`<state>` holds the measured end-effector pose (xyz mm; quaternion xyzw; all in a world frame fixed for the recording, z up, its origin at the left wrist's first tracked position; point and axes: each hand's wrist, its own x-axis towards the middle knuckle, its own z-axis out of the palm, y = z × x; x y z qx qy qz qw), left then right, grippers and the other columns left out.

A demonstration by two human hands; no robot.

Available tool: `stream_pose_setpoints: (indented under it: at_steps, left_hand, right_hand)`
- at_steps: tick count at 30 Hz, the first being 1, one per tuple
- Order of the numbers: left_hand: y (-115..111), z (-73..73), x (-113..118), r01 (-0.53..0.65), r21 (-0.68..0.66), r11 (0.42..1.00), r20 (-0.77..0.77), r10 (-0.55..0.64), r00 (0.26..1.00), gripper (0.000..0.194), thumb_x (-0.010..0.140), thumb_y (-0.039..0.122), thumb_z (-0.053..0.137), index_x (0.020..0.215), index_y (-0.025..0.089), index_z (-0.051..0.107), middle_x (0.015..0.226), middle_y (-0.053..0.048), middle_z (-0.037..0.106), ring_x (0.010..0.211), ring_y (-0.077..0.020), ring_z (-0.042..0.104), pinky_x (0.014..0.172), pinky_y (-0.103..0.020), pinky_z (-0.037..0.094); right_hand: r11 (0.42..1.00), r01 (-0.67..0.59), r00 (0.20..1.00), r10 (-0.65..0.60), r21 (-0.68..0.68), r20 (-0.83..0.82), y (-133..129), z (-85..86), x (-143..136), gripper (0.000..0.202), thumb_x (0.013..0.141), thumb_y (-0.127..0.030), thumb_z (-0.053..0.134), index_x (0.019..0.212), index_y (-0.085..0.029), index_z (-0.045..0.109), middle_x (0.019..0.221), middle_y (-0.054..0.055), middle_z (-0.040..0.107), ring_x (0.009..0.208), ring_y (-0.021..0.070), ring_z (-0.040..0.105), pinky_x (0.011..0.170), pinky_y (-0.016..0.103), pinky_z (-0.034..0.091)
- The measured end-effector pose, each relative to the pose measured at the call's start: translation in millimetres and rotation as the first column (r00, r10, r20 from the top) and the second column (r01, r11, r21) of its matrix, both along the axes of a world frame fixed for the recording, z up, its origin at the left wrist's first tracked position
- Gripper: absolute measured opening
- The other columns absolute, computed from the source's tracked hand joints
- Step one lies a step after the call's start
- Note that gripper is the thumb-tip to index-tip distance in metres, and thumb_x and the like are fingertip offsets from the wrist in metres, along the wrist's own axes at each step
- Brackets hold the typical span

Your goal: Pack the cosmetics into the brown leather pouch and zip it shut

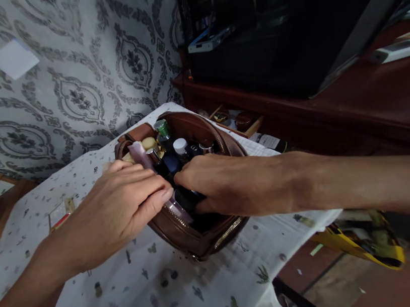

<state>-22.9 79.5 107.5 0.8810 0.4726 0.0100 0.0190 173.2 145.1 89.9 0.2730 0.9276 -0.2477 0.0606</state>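
A brown zippered bag (pixel 170 232) stands open on a white patterned cloth, packed with bottles. Among them are a green-capped bottle (pixel 162 128), a white-capped bottle (pixel 180 147) and a pale pink tube (pixel 139 155). My left hand (pixel 131 197) lies over the bag's left edge, its fingers close together; whatever is under them is hidden. My right hand (pixel 209 181) reaches down inside the bag among dark items, and its fingertips are out of sight.
A small flat packet (pixel 61 214) lies on the cloth (pixel 157 302) at the left. Behind the bag is an open drawer (pixel 254 127) below a large dark screen (pixel 271 27). A yellow-edged bag (pixel 372 254) sits low at the right. Patterned wallpaper (pixel 78 95) covers the wall.
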Motion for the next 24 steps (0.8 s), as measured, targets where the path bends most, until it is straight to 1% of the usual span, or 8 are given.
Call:
stream_pose_setpoints:
  at_steps: [8, 12, 14, 16, 18, 20, 22, 24]
  left_hand:
    - [1, -0.5, 1, 0.011, 0.005, 1.000, -0.020, -0.011, 1.000, 0.047, 0.109, 0.040, 0.029, 0.098, 0.025, 0.072, 0.096, -0.002, 0.075, 0.090, -0.0197, 0.064, 0.087, -0.038, 0.040]
    - [1, -1.5, 1, 0.007, 0.003, 1.000, -0.013, -0.007, 1.000, 0.046, 0.109, 0.039, 0.029, 0.095, 0.024, 0.070, 0.096, -0.002, 0.075, 0.091, -0.0201, 0.064, 0.088, -0.039, 0.039]
    - [2, -1.8, 1, -0.002, -0.006, 1.000, -0.007, 0.002, 1.000, 0.046, 0.109, 0.039, 0.030, 0.091, 0.024, 0.069, 0.095, -0.002, 0.074, 0.093, -0.0207, 0.064, 0.091, -0.040, 0.039]
    - [2, -1.9, 1, -0.004, -0.018, 1.000, -0.002, 0.004, 1.000, 0.045, 0.109, 0.039, 0.032, 0.087, 0.023, 0.068, 0.091, -0.001, 0.073, 0.095, -0.0212, 0.064, 0.093, -0.040, 0.038]
    - [2, -1.8, 1, -0.003, -0.024, 1.000, -0.004, 0.003, 1.000, 0.043, 0.108, 0.038, 0.033, 0.086, 0.023, 0.067, 0.089, -0.001, 0.072, 0.096, -0.0212, 0.064, 0.094, -0.040, 0.038]
    - [2, -1.5, 2, -0.003, -0.021, 1.000, -0.009, 0.002, 1.000, 0.043, 0.108, 0.037, 0.033, 0.086, 0.023, 0.067, 0.091, -0.001, 0.072, 0.095, -0.0210, 0.064, 0.095, -0.040, 0.038]
    - [2, -1.1, 2, 0.001, -0.018, 1.000, -0.017, -0.001, 1.000, 0.043, 0.108, 0.036, 0.032, 0.087, 0.023, 0.067, 0.095, -0.001, 0.073, 0.095, -0.0208, 0.064, 0.094, -0.040, 0.038]
    - [2, -0.5, 3, 0.006, -0.019, 1.000, -0.020, -0.007, 1.000, 0.045, 0.109, 0.036, 0.030, 0.089, 0.023, 0.068, 0.098, -0.001, 0.074, 0.094, -0.0206, 0.064, 0.093, -0.040, 0.038]
  right_hand:
    - [0.999, -0.014, 1.000, 0.013, 0.037, 0.027, 2, 3.9, 5, 0.016, 0.085, -0.023, 0.076, 0.095, -0.012, 0.070, 0.097, 0.007, 0.068, 0.080, 0.0168, 0.062, 0.061, 0.023, 0.039]
    - [0.996, -0.051, 0.998, 0.048, 0.077, 0.042, 4, 3.2, 4, 0.023, 0.093, -0.034, 0.069, 0.095, -0.012, 0.071, 0.087, 0.006, 0.066, 0.074, 0.0165, 0.058, 0.060, 0.026, 0.037]
    - [0.993, -0.078, 0.996, 0.073, 0.083, 0.060, 4, 3.7, 3, 0.025, 0.100, -0.033, 0.059, 0.095, -0.011, 0.072, 0.084, 0.006, 0.065, 0.071, 0.0154, 0.057, 0.062, 0.027, 0.037]
    - [0.987, -0.113, 0.991, 0.104, 0.112, 0.081, 3, 5.8, 2, 0.025, 0.103, -0.026, 0.055, 0.094, -0.010, 0.073, 0.081, 0.005, 0.065, 0.072, 0.0148, 0.057, 0.066, 0.027, 0.038]
    - [0.972, -0.184, 0.976, 0.163, 0.147, 0.144, 1, 9.5, 2, 0.020, 0.101, -0.018, 0.058, 0.090, -0.010, 0.074, 0.080, 0.005, 0.066, 0.078, 0.0162, 0.059, 0.072, 0.028, 0.039]
    - [0.957, -0.236, 0.958, 0.201, 0.168, 0.203, 0, 13.1, 3, 0.015, 0.098, -0.016, 0.063, 0.089, -0.011, 0.074, 0.083, 0.006, 0.067, 0.083, 0.0180, 0.060, 0.074, 0.028, 0.040]
    - [0.966, -0.218, 0.965, 0.192, 0.136, 0.181, 1, 14.8, 5, 0.013, 0.096, -0.022, 0.068, 0.096, -0.011, 0.073, 0.092, 0.007, 0.069, 0.086, 0.0190, 0.062, 0.072, 0.028, 0.041]
    - [0.986, -0.157, 0.981, 0.149, 0.060, 0.124, 2, 13.6, 7, 0.017, 0.092, -0.025, 0.073, 0.103, -0.012, 0.072, 0.098, 0.007, 0.069, 0.088, 0.0188, 0.064, 0.067, 0.026, 0.042]
